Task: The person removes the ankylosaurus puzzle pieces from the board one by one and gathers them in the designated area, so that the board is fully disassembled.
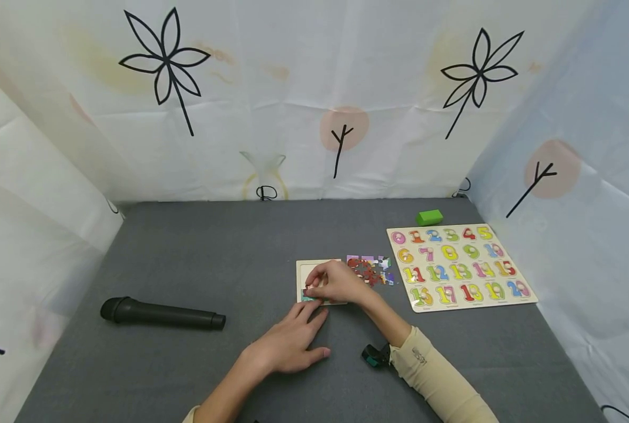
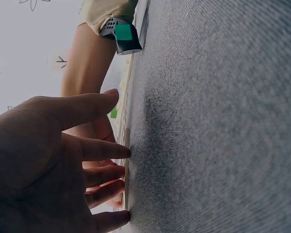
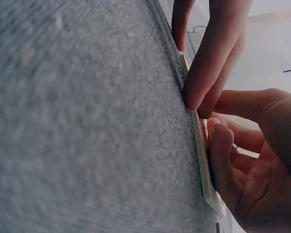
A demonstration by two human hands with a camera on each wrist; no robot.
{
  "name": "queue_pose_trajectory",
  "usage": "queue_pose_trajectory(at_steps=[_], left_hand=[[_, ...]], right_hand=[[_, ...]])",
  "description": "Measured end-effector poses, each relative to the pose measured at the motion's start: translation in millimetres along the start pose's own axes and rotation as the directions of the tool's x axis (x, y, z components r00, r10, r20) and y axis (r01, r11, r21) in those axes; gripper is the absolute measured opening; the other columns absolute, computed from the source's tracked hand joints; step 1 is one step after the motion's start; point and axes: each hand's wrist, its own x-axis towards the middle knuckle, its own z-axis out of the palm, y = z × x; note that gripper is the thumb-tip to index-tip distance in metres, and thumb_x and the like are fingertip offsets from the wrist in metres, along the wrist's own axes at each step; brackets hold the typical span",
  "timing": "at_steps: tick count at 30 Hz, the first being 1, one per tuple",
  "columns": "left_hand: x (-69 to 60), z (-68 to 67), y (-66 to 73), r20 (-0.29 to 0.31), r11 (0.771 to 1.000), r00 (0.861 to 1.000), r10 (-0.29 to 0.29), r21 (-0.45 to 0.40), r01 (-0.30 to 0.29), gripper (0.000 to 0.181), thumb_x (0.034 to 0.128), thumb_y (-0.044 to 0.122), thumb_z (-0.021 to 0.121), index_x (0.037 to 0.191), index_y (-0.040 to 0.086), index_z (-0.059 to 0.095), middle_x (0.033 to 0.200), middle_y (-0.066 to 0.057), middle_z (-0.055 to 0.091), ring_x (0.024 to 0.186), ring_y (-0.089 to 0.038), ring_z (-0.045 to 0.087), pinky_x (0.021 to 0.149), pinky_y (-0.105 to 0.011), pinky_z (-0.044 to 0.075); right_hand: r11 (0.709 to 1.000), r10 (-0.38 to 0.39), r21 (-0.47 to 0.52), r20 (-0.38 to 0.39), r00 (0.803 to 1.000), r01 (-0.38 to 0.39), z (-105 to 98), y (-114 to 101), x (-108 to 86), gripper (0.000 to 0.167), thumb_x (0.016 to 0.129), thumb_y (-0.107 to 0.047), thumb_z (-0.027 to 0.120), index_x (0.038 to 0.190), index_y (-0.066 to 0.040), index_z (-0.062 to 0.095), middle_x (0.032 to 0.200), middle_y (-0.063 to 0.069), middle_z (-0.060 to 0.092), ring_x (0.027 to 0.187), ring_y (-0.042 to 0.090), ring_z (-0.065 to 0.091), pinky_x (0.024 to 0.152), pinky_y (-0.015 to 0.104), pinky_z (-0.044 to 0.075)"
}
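Observation:
A small light wooden puzzle board [image 1: 303,270] lies on the grey table, with teal and red puzzle pieces in its lower left corner. Over that corner my right hand [image 1: 340,282] pinches a small puzzle piece [image 1: 309,289] between thumb and fingers, mostly hidden by them. My left hand [image 1: 291,342] is spread out, its fingertips resting along the board's near edge and its thumb held away. In the right wrist view the right hand [image 3: 262,155] works low against the board, close to the left fingertips. Just right of the board lie several loose jigsaw pieces [image 1: 368,271].
A number puzzle board [image 1: 462,267] lies to the right, and a green block [image 1: 429,218] stands behind it. On the left lies a black microphone [image 1: 161,312]. A wrist camera [image 1: 376,356] sits at the right sleeve. White printed cloth walls [image 1: 293,70] enclose the table.

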Motion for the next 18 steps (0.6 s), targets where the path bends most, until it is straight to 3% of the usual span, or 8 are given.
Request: queue_pose_trajectory(at_steps=[5,18], left_hand=[[-0.1,0.5,-0.4,-0.005,1.0,1.0,0.004,0.009,-0.004,0.075,0.1053,0.044,0.07,0.164,0.006,0.046,0.177,-0.012,0.031,0.162,-0.031,0.032,0.123,-0.055,0.046],[1.1,0.9,-2.2,0.016,1.0,1.0,-0.008,-0.009,0.008,0.075,0.1052,0.045,0.07,0.165,0.008,0.046,0.178,-0.01,0.03,0.162,-0.029,0.031,0.122,-0.056,0.046]], right_hand=[[0.999,0.016,-0.034,0.013,1.0,-0.015,-0.2,-3.1,-0.6,0.015,0.095,-0.022,0.084,0.1,-0.009,0.078,0.089,0.002,0.072,0.059,0.001,0.053,0.059,0.019,0.044],[0.995,-0.046,0.091,0.022,0.999,0.044,-1.9,-4.4,-5.7,0.014,0.096,-0.01,0.081,0.105,-0.004,0.072,0.095,0.011,0.076,0.067,0.006,0.062,0.061,0.021,0.049]])
